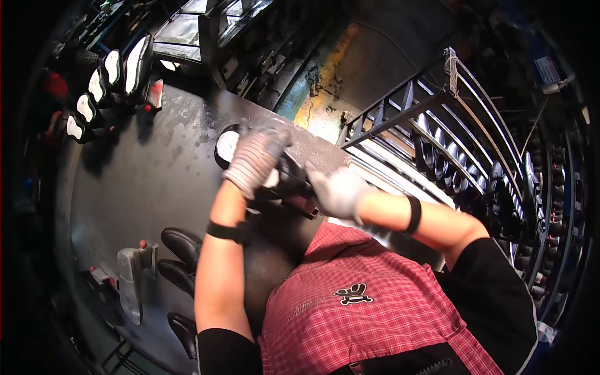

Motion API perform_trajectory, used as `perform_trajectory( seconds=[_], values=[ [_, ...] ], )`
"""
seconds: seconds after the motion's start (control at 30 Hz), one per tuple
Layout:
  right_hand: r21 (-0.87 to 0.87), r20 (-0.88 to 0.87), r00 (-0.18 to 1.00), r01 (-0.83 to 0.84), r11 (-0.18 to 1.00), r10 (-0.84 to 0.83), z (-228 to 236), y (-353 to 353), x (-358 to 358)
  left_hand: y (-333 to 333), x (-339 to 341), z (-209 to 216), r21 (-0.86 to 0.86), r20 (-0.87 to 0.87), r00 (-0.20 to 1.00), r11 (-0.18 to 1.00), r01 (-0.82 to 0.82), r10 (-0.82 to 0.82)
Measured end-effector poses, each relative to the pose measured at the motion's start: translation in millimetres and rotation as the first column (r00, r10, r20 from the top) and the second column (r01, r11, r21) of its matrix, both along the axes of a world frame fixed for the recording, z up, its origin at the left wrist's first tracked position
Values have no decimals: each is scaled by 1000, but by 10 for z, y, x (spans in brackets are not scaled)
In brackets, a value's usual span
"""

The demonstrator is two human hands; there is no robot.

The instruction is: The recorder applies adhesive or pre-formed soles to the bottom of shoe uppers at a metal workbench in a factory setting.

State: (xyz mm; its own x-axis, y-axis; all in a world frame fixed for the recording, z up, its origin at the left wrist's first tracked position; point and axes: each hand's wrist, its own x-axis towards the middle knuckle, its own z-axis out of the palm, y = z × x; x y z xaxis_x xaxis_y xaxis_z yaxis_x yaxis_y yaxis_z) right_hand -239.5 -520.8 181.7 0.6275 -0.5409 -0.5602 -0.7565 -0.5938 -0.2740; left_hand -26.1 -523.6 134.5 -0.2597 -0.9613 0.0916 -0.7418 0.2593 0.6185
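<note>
A black shoe (219, 161) with a white underside lies over the work table, partly covered by my hands. Across its middle sits my left hand (257, 157), in a striped glove, with its blurred fingers curled over the shoe. White patches of the underside show on either side of that hand. My right hand (340, 192), in a white glove, is closed at the dark end of the shoe nearer to me; its fingertips are partly hidden. A small reddish piece (303, 204) shows below the shoe, too unclear to name.
Black shoes with white undersides (97, 86) stand in a row at the table's far left. Several black shoes (181, 247) and a grey shoe-shaped form (130, 281) lie at the near left. A metal rack (400, 112) with dark shoes stands at the right, close to the grey table (144, 181).
</note>
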Motion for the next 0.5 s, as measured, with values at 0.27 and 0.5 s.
perform_trajectory(
  seconds=[0.27,0.5],
  values=[
    [240,694,400,655,717,-599,-2341,943,-1105,532,-1685,-215,-8,403,910,995,-104,98],
    [989,137,-365,99,108,-921,-2163,554,-843,537,-1502,-192,-281,68,986,952,-125,149]
  ],
)
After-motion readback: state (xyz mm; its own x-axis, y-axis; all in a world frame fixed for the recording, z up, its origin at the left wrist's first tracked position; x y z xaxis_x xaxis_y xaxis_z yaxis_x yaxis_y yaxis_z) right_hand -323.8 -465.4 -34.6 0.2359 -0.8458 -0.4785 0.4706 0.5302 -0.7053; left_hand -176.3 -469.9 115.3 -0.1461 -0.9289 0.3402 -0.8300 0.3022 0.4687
